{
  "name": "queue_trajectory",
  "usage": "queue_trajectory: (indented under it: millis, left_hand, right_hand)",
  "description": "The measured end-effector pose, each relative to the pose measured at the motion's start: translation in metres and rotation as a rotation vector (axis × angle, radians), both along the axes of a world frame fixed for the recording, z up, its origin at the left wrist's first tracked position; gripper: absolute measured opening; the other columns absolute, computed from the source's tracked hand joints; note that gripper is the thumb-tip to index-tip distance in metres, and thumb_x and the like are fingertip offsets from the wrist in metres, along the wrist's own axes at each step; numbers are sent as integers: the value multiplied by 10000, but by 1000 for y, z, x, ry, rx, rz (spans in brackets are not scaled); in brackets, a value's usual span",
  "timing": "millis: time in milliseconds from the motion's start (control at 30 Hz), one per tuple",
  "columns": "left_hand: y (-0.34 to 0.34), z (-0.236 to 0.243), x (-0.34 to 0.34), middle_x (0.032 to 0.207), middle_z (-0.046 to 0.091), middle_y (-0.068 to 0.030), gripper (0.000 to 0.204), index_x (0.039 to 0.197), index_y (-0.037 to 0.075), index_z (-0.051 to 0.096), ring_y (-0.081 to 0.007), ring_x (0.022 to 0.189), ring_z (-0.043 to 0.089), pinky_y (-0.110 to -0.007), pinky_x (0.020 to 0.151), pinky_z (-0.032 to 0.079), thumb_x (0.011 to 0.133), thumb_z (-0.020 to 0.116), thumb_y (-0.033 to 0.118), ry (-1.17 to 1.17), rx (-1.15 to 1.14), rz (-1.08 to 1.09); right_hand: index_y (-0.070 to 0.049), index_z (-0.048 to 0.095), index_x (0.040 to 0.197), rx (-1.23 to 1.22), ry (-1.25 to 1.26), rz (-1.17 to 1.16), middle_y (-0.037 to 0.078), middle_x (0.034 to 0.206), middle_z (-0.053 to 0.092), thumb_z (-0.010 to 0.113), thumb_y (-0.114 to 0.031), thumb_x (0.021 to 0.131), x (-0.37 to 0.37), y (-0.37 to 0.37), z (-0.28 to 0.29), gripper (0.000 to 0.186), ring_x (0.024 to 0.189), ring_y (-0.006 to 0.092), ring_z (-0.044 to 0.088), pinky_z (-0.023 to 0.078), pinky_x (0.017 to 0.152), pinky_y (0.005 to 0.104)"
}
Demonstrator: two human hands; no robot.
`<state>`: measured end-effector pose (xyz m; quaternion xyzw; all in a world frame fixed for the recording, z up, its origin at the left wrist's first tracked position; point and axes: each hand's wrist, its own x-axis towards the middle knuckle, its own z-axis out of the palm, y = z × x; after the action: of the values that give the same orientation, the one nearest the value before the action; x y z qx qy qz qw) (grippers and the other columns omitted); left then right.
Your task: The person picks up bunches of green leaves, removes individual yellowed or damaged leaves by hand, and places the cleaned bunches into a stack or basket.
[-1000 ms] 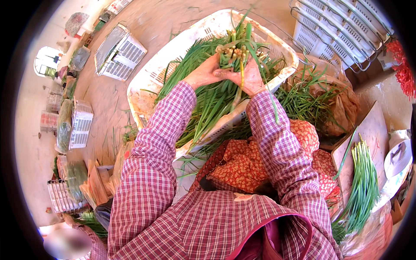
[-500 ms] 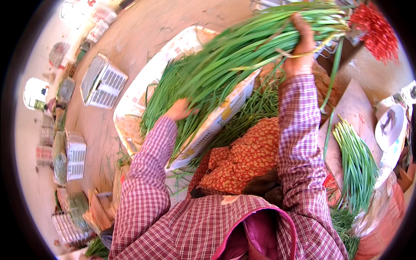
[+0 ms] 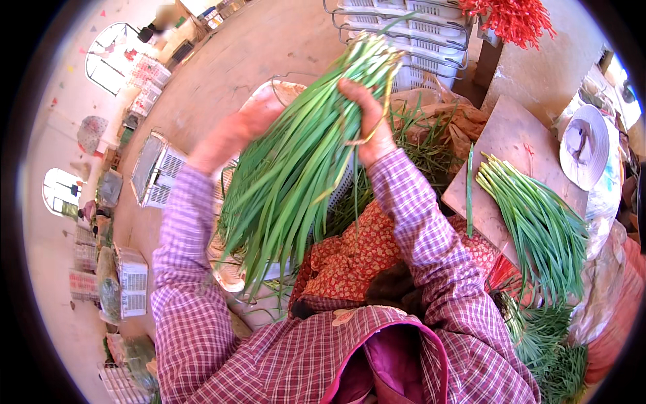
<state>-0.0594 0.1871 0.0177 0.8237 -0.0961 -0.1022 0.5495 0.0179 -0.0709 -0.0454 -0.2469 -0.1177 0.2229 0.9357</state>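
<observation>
A large bunch of garlic chives, flat green leaves with pale cut ends up, is raised in front of me. My right hand is closed around it near the pale ends, the thumb across the leaves. A yellowed leaf hangs by that wrist. My left hand is at the bunch's left side, smeared by motion, its fingers partly hidden by the leaves. Under the bunch, the white crate is mostly hidden. A second, smaller bunch of garlic chives lies on a board at my right.
Loose chives lie beyond my right forearm, next to brown sacking. Stacked white crates stand on a metal rack ahead, with red ties hanging beside them. A pale hat rests past the board. More crates line the left.
The bunch has swung from slanting right to nearly upright, its pale ends moving left. My right hand came left with it; my left hand rose from the lower leaves to the bunch's upper left side.
</observation>
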Motion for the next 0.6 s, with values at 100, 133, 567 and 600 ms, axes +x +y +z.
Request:
queue_trajectory:
  millis: [100, 133, 567, 600]
  left_hand:
    - [-9, -94, -18, 1436, 462, -180, 883, 1509, 43, 248, -281, 1282, 495, -399, 1036, 442, 872, 638, 513, 358, -497, -37]
    - [-29, -109, -28, 1409, 477, -181, 856, 1492, 41, 271, -282, 1254, 511, -400, 1014, 455, 876, 632, 514, 454, -642, -15]
    - [-107, -125, -131, 1195, 617, -177, 720, 1452, 65, 342, -268, 918, 685, -392, 724, 612, 810, 670, 55, 662, -1010, 231]
    - [-99, -124, -134, 1160, 634, -166, 690, 1412, 52, 395, -262, 917, 684, -388, 722, 610, 777, 662, 8, 665, -996, 293]
  right_hand:
    - [-21, 623, 1106, 149, 8, 81, 47, 959, 658, 712, -192, 831, -19, 8, -1, 336, 853, 160, 647, 545, 782, 304]
    - [-18, 627, 1092, 142, -9, -14, 49, 946, 653, 715, -182, 827, -20, 3, -1, 324, 847, 150, 641, 541, 757, 314]
    - [-20, 637, 1106, -12, -93, 33, 50, 1009, 665, 716, -218, 848, -39, -9, -15, 335, 901, 145, 631, 519, 808, 299]
    - [-25, 612, 1151, -66, -97, 81, 69, 1032, 674, 695, -243, 877, -32, -6, -11, 361, 918, 150, 642, 524, 824, 299]
